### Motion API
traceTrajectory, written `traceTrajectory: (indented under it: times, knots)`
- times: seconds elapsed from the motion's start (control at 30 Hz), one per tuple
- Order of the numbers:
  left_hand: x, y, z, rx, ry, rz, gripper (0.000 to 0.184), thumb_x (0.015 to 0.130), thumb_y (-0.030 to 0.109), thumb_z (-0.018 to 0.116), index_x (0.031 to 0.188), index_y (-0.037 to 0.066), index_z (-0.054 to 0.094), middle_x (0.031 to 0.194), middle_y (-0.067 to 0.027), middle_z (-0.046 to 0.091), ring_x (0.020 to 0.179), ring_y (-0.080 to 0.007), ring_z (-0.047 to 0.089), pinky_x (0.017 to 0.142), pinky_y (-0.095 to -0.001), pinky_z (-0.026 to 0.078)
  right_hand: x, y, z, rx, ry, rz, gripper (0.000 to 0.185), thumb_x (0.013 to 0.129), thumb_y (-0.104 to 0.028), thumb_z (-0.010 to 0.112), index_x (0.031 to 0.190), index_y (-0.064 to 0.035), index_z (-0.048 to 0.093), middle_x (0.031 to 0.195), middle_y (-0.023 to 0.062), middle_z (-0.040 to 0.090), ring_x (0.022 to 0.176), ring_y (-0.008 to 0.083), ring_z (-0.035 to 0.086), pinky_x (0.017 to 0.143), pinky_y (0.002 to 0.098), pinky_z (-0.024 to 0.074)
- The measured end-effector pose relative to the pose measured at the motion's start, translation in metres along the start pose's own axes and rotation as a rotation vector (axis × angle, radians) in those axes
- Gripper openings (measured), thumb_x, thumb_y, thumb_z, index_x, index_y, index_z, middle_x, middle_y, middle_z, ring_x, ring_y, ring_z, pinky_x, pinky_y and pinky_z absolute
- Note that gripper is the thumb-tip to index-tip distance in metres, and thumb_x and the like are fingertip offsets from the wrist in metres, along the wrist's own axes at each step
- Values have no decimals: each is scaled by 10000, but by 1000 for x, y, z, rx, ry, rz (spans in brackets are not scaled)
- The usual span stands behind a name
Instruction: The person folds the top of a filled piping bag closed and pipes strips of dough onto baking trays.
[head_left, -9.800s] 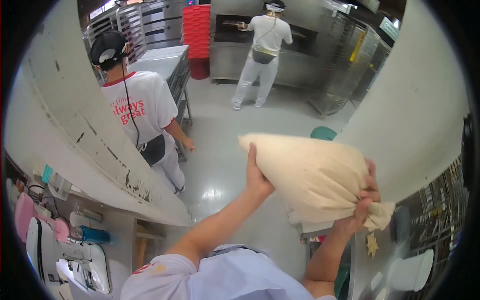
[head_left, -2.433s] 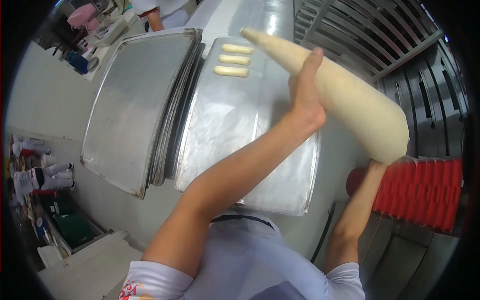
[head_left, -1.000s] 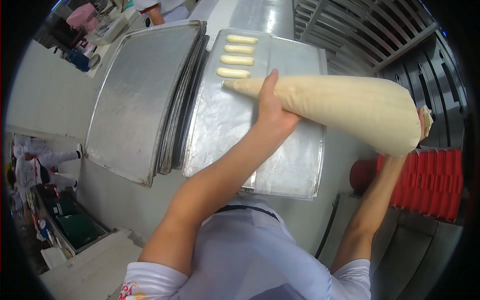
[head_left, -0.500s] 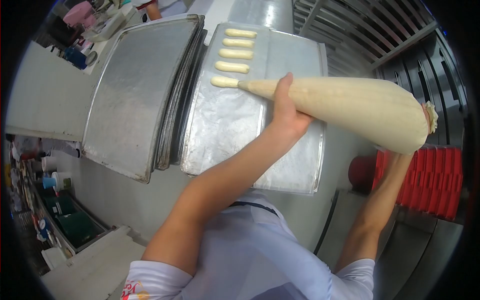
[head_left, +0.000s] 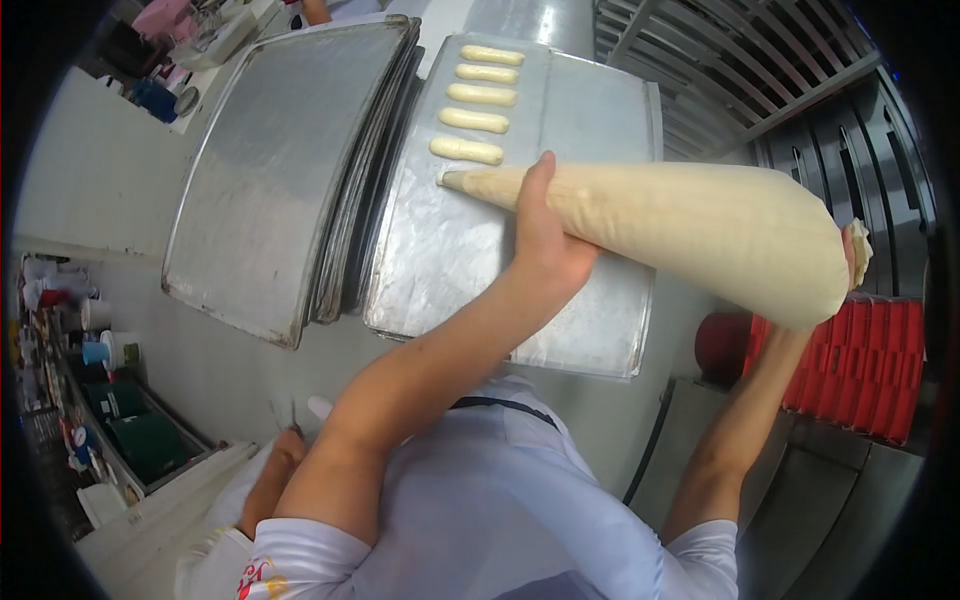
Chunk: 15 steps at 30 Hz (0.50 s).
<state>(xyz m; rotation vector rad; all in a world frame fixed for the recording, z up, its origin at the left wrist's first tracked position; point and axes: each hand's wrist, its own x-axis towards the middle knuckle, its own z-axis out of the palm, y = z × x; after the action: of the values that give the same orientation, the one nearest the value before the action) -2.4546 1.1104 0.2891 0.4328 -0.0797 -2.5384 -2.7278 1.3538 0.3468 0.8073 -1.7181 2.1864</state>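
A large cream-coloured piping bag (head_left: pixel 700 220) lies across my view, full and bulging, its metal tip pointing left. My left hand (head_left: pixel 550 240) wraps round its narrow part from below, thumb on the near top side. At the fat end, my right hand (head_left: pixel 849 257) grips the gathered cloth; most of that hand is hidden behind the bag. The tip touches the lined baking tray (head_left: pixel 440 270), with a small dab of batter (head_left: pixel 441 178) at its mouth. Just above it, several pale piped batter fingers (head_left: pixel 466 151) lie in a column.
A stack of worn metal trays (head_left: pixel 270 180) stands left of the baking tray. Red crates (head_left: pixel 860 370) are piled at the right, below a metal rack (head_left: pixel 740 70). At the lower left, another person's arm (head_left: pixel 270 485) shows close to my left elbow.
The fifth batter finger is now whole and free of the tip. Bag and hands have shifted left and slightly down the tray. Another person's arm has appeared at lower left.
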Motion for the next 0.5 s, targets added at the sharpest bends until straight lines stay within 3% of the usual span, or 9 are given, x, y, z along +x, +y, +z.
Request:
traceTrajectory:
  times: [0.07, 0.17, 0.23, 0.47, 0.5]
  knots:
    - [-1, 2, -4, 2, 7, 4, 670, 899, 481, 598, 1365, 52, 380, 1317, -162, 493, 1225, -320, 492, 1031, -530, 377, 4, 5, 0, -130, -92, -88, 158, 965, -167, 565, 1023, -32, 622, 883, 89, 648, 777, 145, 628, 665, 276, 513]
    - [-1, -1, -5, 6, 9, -4, 671, 899, 482, 597, 1365, 52, 379, 1317, -162, 491, 1226, -320, 490, 1031, -534, 375, -1, -3, 10, 124, -5, 232, 213, 977, -153, 529, 1090, 2, 623, 948, 111, 660, 827, 169, 647, 721, 279, 537]
    - [-2, -6, -3, 14, 8, -13, 671, 899, 483, 597, 1364, 52, 378, 1317, -162, 490, 1227, -320, 489, 1031, -536, 373, -8, 1, 9, -373, -67, -236, 279, 986, -151, 498, 1173, 28, 603, 1032, 135, 657, 885, 196, 654, 779, 293, 552]
    - [-4, -39, 12, -6, -2, -51, 641, 913, 466, 588, 1355, 47, 388, 1306, -155, 498, 1222, -310, 494, 1038, -509, 380, 9, -13, -43, -219, -76, -63, 325, 969, -139, 514, 1235, 35, 580, 1119, 160, 643, 963, 228, 653, 843, 315, 554]
    - [-5, -43, 15, -9, -5, -52, 635, 916, 463, 587, 1353, 46, 389, 1304, -154, 500, 1222, -309, 495, 1040, -504, 381, 7, -21, -41, -449, -87, -305, 329, 962, -140, 525, 1236, 32, 580, 1130, 161, 640, 972, 233, 651, 850, 316, 551]
